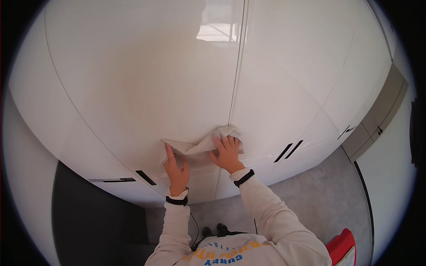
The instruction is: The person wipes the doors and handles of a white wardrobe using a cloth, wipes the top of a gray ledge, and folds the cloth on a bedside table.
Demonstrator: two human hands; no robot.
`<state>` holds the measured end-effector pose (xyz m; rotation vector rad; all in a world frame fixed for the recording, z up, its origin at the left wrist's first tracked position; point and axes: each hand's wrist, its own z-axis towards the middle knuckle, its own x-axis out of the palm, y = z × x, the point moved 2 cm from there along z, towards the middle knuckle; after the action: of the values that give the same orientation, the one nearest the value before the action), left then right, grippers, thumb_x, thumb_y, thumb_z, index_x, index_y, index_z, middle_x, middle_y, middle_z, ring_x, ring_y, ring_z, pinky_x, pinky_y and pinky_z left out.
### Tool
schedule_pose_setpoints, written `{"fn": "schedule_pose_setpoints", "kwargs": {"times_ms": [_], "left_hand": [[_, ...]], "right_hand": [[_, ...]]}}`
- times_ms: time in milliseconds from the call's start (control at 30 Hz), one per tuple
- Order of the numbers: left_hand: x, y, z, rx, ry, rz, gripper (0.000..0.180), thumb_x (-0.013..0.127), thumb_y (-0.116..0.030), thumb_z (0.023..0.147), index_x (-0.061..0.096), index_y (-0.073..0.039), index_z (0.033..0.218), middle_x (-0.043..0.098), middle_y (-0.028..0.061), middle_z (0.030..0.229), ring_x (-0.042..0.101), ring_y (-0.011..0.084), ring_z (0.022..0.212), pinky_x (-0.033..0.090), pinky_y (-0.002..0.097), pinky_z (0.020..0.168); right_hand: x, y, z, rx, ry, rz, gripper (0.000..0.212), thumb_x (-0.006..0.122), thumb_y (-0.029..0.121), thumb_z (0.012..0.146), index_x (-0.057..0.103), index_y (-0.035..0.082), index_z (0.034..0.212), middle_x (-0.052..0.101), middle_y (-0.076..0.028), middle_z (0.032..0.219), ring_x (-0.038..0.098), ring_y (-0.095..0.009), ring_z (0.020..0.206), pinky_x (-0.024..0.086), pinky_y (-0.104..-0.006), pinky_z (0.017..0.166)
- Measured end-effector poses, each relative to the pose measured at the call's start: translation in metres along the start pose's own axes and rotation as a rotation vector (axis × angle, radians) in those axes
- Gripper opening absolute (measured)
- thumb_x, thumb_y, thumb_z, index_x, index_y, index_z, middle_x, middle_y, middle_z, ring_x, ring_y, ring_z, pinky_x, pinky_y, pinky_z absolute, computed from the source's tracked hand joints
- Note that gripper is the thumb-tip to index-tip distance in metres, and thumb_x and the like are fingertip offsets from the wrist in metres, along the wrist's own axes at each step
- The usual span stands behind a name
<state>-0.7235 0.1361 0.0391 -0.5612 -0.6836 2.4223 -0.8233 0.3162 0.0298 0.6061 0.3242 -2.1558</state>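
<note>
Two sleeves (175, 226) (275, 213), two hands (177, 174) (228, 156), one cloth (195, 147)

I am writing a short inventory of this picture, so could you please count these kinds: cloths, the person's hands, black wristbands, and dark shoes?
Cloth: 1
Hands: 2
Black wristbands: 2
Dark shoes: 2
Total: 7

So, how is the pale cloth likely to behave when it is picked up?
The pale cloth will probably be floppy, since it bunches under the right hand and creases toward the left hand. It may feel light, as its edges look thin.
</note>
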Motion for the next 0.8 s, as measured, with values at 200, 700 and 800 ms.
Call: {"fn": "schedule_pose_setpoints", "kwargs": {"times_ms": [200,700,800], "left_hand": [[0.047,-0.056,0.028,0.317,0.136,0.104,0.071,0.061,-0.003,0.078,0.035,0.001,0.144,0.064,0.0219,0.094,0.062,0.039,0.081,0.048,0.0431,0.071],[0.084,-0.104,0.028,0.266,0.426,0.002,0.068,0.059,0.0,0.079,0.036,0.001,0.144,0.051,0.0225,0.114,0.051,0.0374,0.1,0.042,0.0404,0.085],[0.071,-0.104,0.039,0.225,0.439,-0.037,0.069,0.059,0.001,0.08,0.035,0.001,0.144,0.054,0.0246,0.126,0.055,0.0376,0.112,0.045,0.04,0.092]], "right_hand": [[-0.043,-0.069,-0.015,0.244,-0.232,-0.133,0.073,0.07,0.03,0.074,0.045,0.003,0.137,0.042,-0.025,0.136,0.039,-0.046,0.121,0.028,-0.0595,0.102],[-0.079,-0.12,-0.023,0.525,-0.436,0.017,0.079,0.051,0.023,0.084,0.015,-0.002,0.15,0.007,-0.032,0.154,0.003,-0.05,0.143,-0.002,-0.062,0.112],[-0.093,-0.112,0.012,0.495,-0.448,0.022,0.076,0.047,0.021,0.087,0.014,-0.002,0.151,0.005,-0.031,0.155,0.001,-0.05,0.143,-0.004,-0.0616,0.112]]}}
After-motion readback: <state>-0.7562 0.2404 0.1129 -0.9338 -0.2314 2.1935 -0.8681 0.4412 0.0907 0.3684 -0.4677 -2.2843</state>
